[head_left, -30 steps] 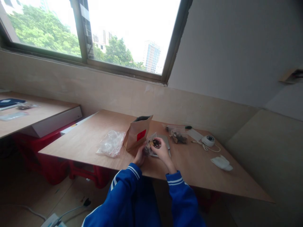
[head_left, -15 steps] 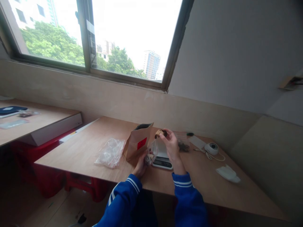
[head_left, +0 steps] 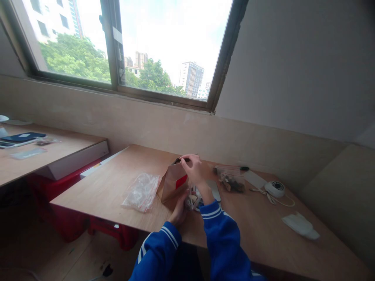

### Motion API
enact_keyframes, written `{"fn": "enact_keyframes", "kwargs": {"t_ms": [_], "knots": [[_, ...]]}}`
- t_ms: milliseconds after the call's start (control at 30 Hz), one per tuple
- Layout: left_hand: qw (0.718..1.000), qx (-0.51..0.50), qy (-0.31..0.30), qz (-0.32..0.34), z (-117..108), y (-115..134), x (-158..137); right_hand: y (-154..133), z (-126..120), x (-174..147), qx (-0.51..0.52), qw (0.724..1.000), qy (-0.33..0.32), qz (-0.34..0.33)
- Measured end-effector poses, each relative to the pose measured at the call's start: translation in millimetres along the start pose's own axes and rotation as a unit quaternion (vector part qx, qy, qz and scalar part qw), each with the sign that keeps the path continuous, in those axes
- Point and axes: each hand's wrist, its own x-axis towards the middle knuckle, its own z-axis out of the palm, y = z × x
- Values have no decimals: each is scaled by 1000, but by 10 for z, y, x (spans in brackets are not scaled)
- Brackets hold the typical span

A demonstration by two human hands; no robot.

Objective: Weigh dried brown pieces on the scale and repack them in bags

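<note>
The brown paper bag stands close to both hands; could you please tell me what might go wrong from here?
The right hand might tip the brown paper bag by catching its mouth. The clear bag in the left hand could spill its pieces onto the table if tilted.

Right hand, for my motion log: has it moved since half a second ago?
Yes. Against the window frame, the right hand has moved left, from right of the paper bag to its top.

window (head_left: 129, 47), red stool (head_left: 128, 236), white camera (head_left: 274, 189)
</note>
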Motion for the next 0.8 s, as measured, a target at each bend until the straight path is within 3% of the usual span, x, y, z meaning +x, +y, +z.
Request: {"fn": "enact_keyframes", "kwargs": {"t_ms": [100, 167, 300, 400, 467, 533, 633, 700, 800], "knots": [[1000, 3, 6, 2, 11, 6, -10, 1, -24, -39, -23, 998, -59, -18], [1000, 6, 6, -3, 23, 16, -16, -23, -64, -47, -12, 997, -62, -42], [1000, 11, 7, -9, 27, 28, -17, -57, -254, -152, 29, 998, 26, -40], [1000, 11, 8, -6, 12, 12, -1, 40, -437, -372, 69, 993, 71, 59], [1000, 11, 7, -6, -2, -7, 16, 165, -520, -564, 86, 987, 29, 136], [1000, 7, -1, -9, -17, -26, 33, 301, -548, -758, 93, 974, -64, 196], [999, -15, -31, -20, -38, -44, 42, 463, -517, -992, 85, 951, -170, 244], [998, -30, -44, -22, -52, -46, 34, 527, -487, -1083, 57, 948, -192, 247], [999, -29, -18, -18, -74, -42, 13, 563, -473, -1117, 16, 955, -220, 196]]}}
